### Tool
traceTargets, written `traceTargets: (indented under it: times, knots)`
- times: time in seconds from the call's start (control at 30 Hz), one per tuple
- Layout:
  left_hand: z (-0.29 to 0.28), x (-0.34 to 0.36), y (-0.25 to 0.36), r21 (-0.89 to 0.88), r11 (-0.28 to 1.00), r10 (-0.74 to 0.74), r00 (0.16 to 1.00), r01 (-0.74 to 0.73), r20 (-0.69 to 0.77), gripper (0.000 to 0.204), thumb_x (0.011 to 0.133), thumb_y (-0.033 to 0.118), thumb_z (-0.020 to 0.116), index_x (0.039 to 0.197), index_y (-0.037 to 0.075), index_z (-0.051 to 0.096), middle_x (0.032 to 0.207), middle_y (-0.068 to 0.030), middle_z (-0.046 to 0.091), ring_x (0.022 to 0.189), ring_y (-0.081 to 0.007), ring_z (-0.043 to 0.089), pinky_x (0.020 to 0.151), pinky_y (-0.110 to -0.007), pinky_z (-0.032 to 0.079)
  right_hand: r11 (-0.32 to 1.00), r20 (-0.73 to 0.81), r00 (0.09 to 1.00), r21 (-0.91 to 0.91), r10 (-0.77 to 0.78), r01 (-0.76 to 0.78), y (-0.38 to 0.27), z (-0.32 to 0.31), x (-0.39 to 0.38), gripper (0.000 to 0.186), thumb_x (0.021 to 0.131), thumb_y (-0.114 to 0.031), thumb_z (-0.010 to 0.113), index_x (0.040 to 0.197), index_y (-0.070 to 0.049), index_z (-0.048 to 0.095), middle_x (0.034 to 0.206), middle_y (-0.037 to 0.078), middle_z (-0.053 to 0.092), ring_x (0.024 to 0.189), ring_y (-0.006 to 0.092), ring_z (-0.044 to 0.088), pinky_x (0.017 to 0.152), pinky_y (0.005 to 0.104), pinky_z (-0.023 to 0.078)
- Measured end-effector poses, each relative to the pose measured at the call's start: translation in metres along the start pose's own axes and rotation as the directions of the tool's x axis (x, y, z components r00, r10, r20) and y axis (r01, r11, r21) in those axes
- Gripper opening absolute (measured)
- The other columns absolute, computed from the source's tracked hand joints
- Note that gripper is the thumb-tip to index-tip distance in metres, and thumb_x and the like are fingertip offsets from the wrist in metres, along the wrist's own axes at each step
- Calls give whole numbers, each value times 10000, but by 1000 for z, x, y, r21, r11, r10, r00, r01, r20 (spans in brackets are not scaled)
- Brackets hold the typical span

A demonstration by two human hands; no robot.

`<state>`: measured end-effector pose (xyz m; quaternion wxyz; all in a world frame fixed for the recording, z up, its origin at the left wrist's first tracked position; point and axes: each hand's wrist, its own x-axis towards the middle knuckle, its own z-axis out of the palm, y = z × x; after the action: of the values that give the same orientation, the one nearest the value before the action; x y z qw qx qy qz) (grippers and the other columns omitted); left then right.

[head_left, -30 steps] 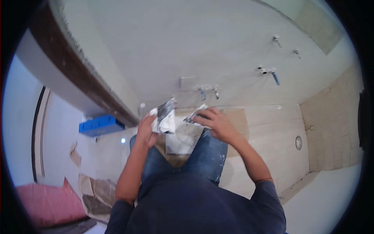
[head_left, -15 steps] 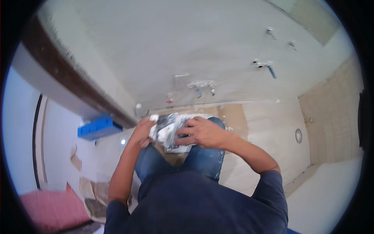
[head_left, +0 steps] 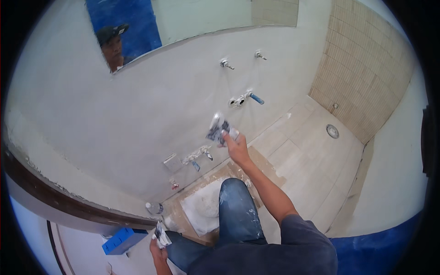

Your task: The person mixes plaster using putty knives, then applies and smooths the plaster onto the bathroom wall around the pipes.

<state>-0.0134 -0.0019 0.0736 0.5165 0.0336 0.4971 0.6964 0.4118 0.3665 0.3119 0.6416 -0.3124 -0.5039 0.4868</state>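
Note:
Raised in front of the plastered wall (head_left: 133, 119), my right hand (head_left: 237, 149) is closed round a putty knife (head_left: 218, 132) with a dab of white plaster on its blade. It is slightly blurred. Down beside my left knee, my left hand (head_left: 158, 252) grips a second flat blade (head_left: 161, 237), grey and smeared with white. Between my knees on the floor lies a white sheet (head_left: 192, 221) with a heap of white plaster (head_left: 207, 204) on it. Above the right hand, a capped pipe fitting with a blue plug (head_left: 256, 98) sticks out of the wall.
Two valve stems (head_left: 226, 63) jut from the wall, and lower blue-plugged fittings (head_left: 196, 165) sit beside a square box (head_left: 173, 162). A clear bottle (head_left: 155, 208) stands in the corner near a blue box (head_left: 123, 241). A mirror (head_left: 206, 13), floor drain (head_left: 332, 131) and cardboard (head_left: 270, 167) also show.
My hands have moved apart from over my lap. The right one has risen toward the wall with its putty knife; the left has dropped to the lower left. The view has shifted up the wall.

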Motion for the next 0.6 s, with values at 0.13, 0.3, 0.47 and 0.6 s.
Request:
traceTargets:
  times: [0.13, 0.3, 0.47, 0.6]
  knots:
    - [-41, -5, -25, -28, 999, -29, 992, 26, -120, 325, 1025, 249, 513, 1268, 77, 642, 1135, -50, 740, 941, -198, 738, 700, -279, 577, 999, -166, 986, 41, 14, -7, -5, -5, 57, 268, 1035, -150, 577, 1234, 12, 657, 988, 54, 720, 829, 128, 707, 616, 336, 637]
    - [-48, -13, -38, -53, 998, -54, 986, 46, -158, 306, 1020, 263, 489, 1234, 98, 632, 1087, -31, 742, 881, -174, 732, 593, -262, 530, 961, -361, 901, 220, 242, -170, -4, -16, 103, 262, 1009, -135, 551, 1227, 1, 608, 1050, 103, 693, 794, 218, 731, 554, 392, 652]
    - [-40, -11, -44, -47, 999, -21, 972, 10, -236, 252, 1016, 269, 487, 1186, 137, 618, 1034, 0, 728, 804, -147, 709, 499, -249, 443, 964, -437, 861, 165, 260, -207, 15, -13, 118, 229, 1013, -150, 555, 1203, -50, 635, 1014, 76, 696, 781, 206, 724, 559, 402, 638]
    - [-34, -14, -46, 66, 998, 29, 979, -16, -201, 314, 1028, 283, 473, 1257, 133, 626, 1116, -7, 732, 892, -159, 721, 579, -244, 489, 970, -499, 839, 17, 220, -244, 44, -6, 108, 260, 1014, -163, 560, 1231, -41, 633, 1027, 87, 694, 782, 217, 719, 522, 401, 622]
